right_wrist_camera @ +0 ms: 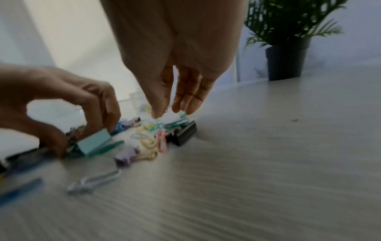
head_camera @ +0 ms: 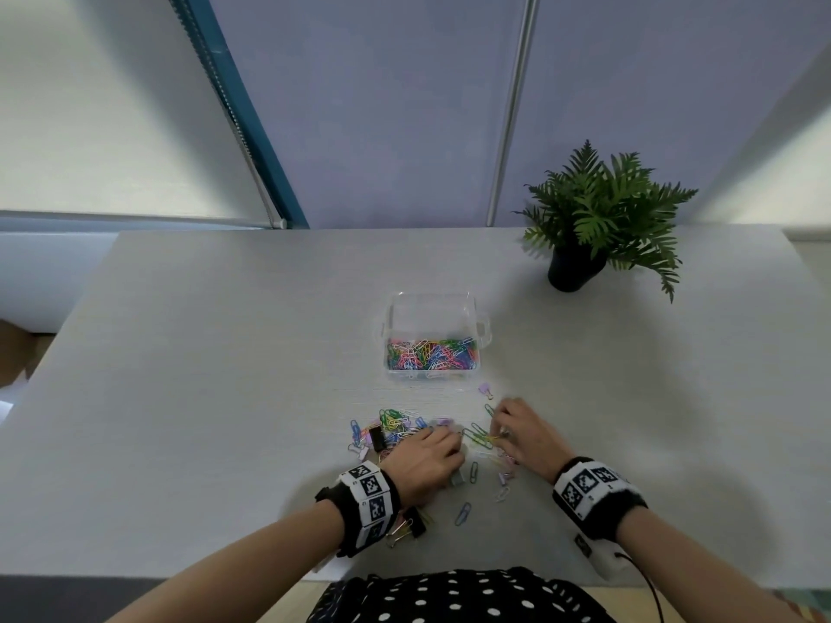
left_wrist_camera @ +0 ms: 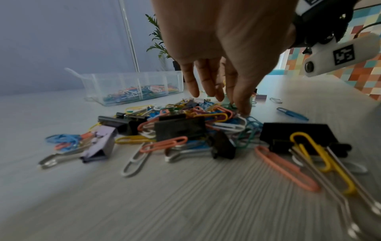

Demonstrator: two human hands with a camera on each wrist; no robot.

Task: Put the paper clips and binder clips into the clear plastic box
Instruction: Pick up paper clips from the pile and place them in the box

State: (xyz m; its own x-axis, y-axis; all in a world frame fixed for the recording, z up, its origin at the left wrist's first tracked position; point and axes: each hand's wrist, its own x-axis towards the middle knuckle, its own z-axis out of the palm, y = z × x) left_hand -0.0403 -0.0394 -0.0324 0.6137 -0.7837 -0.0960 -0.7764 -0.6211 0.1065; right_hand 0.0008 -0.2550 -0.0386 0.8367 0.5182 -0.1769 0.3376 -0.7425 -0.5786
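The left hand (right_wrist_camera: 62, 104) pinches a teal binder clip (right_wrist_camera: 93, 143); the right hand (head_camera: 524, 436) reaches down, fingers loose, grasping nothing; loose paper clips (left_wrist_camera: 164, 144) may snag and scatter short of the clear box (head_camera: 431, 337) on the bench (head_camera: 225, 353).

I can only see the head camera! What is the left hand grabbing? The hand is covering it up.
Observer: The right wrist view shows it. The left hand pinches a mint binder clip between thumb and finger.
Operator: Cool! Is the other hand grabbing one too?
Observer: The right hand has its fingers pointing down over green and yellow paper clips, next to a black binder clip. I cannot tell if it grips anything yet.
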